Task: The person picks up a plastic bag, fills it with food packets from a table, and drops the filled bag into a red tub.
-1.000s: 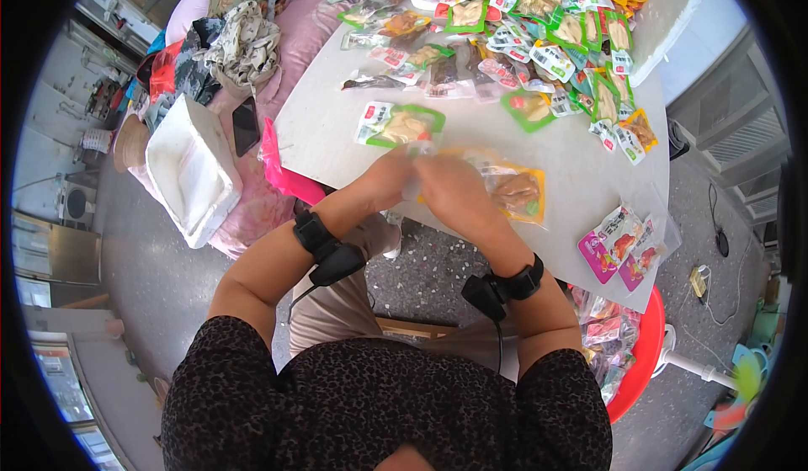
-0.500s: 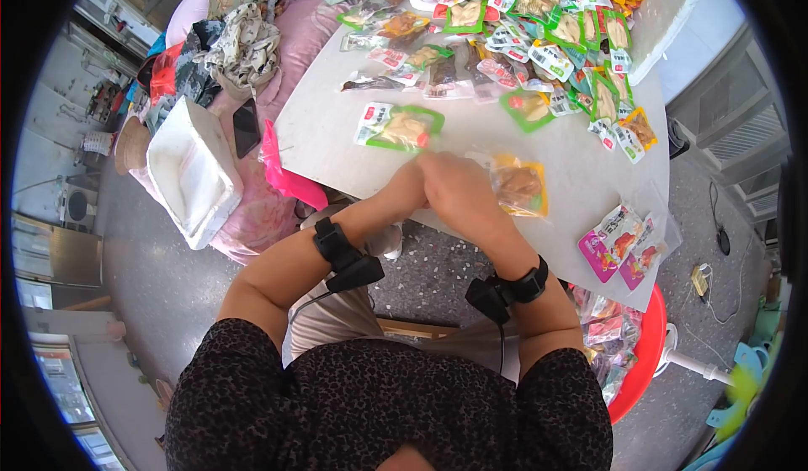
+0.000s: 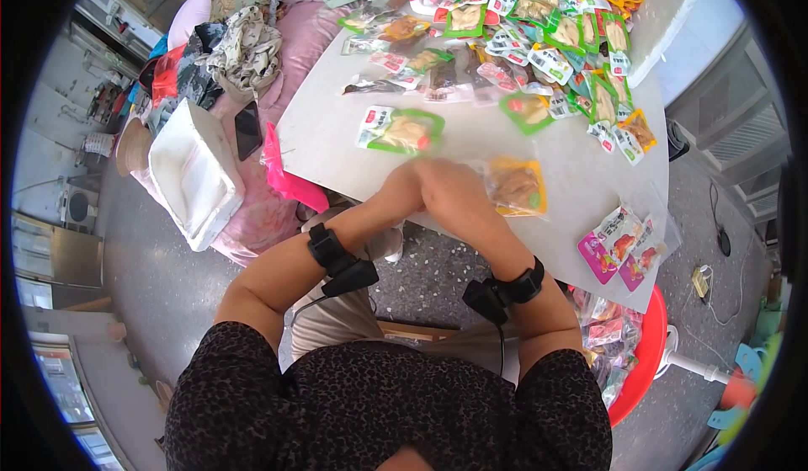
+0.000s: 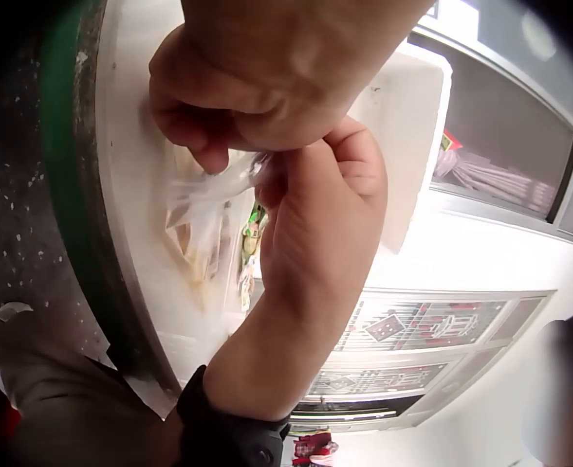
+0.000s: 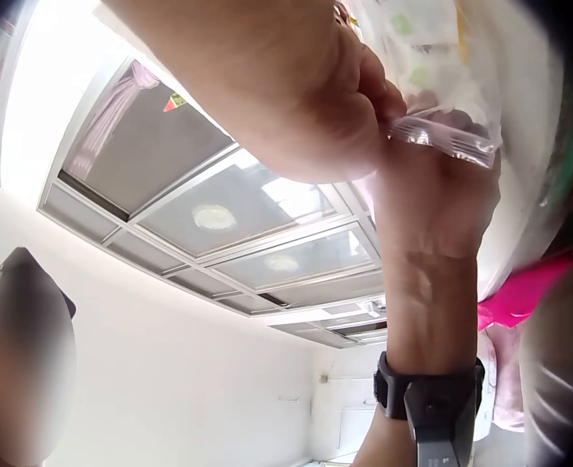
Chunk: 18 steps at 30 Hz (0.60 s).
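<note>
Both hands meet over the near edge of the table. My left hand pinches a crinkled clear plastic bag. Close against it, my right hand has its fingers curled round the same bag's end. In the right wrist view the bag's clear edge strip lies across the left hand's fingers. From the head, the hands' backs hide most of the grip. A yellow-edged food packet in clear film lies just right of the hands. Beyond them lies a green-edged packet.
Several food packets are heaped at the table's far side, beside a white foam box. Two purple-edged packets lie at the right corner. Below is a red basin of packets. A pink bag hangs at the left edge.
The hands have drawn slightly closer together and lower, still over the near edge. The yellow-edged packet beside them has shifted slightly. The heaped packets have stayed put.
</note>
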{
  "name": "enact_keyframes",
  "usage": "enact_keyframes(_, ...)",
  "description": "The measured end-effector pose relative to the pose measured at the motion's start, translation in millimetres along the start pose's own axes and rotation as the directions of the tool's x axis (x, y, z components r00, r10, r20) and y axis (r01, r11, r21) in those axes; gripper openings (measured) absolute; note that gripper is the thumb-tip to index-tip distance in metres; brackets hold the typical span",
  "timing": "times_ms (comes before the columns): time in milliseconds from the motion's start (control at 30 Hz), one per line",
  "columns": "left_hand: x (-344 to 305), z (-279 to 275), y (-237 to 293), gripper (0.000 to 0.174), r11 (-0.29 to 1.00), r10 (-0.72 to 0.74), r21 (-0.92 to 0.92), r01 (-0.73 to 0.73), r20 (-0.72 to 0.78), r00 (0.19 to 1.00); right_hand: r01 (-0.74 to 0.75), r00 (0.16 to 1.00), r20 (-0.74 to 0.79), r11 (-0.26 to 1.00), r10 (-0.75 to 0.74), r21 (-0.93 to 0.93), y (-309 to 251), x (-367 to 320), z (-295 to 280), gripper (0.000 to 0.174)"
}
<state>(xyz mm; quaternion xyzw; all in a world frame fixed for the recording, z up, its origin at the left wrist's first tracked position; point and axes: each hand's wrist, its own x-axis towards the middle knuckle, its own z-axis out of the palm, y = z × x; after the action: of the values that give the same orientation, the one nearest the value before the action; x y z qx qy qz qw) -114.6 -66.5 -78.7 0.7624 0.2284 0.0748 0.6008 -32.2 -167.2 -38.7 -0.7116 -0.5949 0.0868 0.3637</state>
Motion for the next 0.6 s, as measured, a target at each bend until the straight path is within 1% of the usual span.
enact_keyframes(33,3.1,4.0,-1.7,0.013,0.99,-0.021,-0.141,0.017,-0.032,0.999,-0.01,1.0,-0.002,1.0,0.01,-0.006,1.3,0.4,-1.6,0.016)
enact_keyframes(100,8.8,12.1,-2.1,0.012,0.91,-0.075,-0.413,0.035,-0.082,0.994,-0.021,1.0,-0.012,1.0,0.021,-0.003,3.1,0.5,-4.7,0.018)
enact_keyframes(167,10.7,16.7,-9.6,0.012,0.94,-0.003,-0.34,-0.029,-0.093,0.996,-0.022,0.999,-0.023,1.0,0.023,0.017,4.2,0.1,-8.1,0.018)
enact_keyframes(200,8.4,19.2,-7.7,0.012,0.951,0.033,-0.304,-0.062,-0.1,0.994,-0.019,0.999,-0.046,0.995,0.024,0.103,4.0,-1.2,-9.5,0.015)
enact_keyframes(267,2.5,25.6,1.2,0.013,0.941,0.077,-0.319,-0.117,-0.135,0.988,0.016,0.996,-0.089,0.962,0.008,0.273,2.3,0.4,-11.4,0.01)
enact_keyframes(300,0.7,24.8,7.1,0.013,0.935,0.104,-0.322,-0.15,-0.158,0.982,-0.022,0.998,-0.053,0.951,0.04,0.307,2.7,1.7,-13.2,0.011)
enact_keyframes(367,1.4,13.8,5.0,0.016,0.972,0.044,-0.232,-0.036,0.029,0.999,-0.104,0.994,0.019,0.925,0.105,0.366,5.2,1.7,-18.8,0.011)
enact_keyframes(400,1.6,7.1,8.9,0.017,0.984,0.005,-0.178,0.017,0.125,0.992,-0.122,0.992,0.031,0.934,0.118,0.336,6.3,2.4,-20.9,0.011)
enact_keyframes(467,4.0,-16.5,21.9,0.016,0.994,-0.11,0.023,0.108,0.315,0.943,-0.167,0.986,0.051,0.947,0.159,0.274,10.6,2.9,-22.2,0.011)
enact_keyframes(500,5.7,-29.1,31.1,0.016,0.982,-0.182,0.129,0.141,0.398,0.899,-0.14,0.99,0.033,0.959,0.136,0.248,16.5,2.7,-18.0,0.012)
enact_keyframes(567,15.3,-51.6,44.6,0.017,0.979,-0.184,0.149,0.14,0.344,0.921,-0.092,0.996,0.003,0.976,0.093,0.195,30.8,2.0,-4.3,0.012)
enact_keyframes(600,21.7,-62.3,55.2,0.016,0.985,-0.133,0.147,0.088,0.333,0.934,-0.091,0.996,0.015,0.978,0.09,0.187,32.1,1.8,-1.4,0.012)
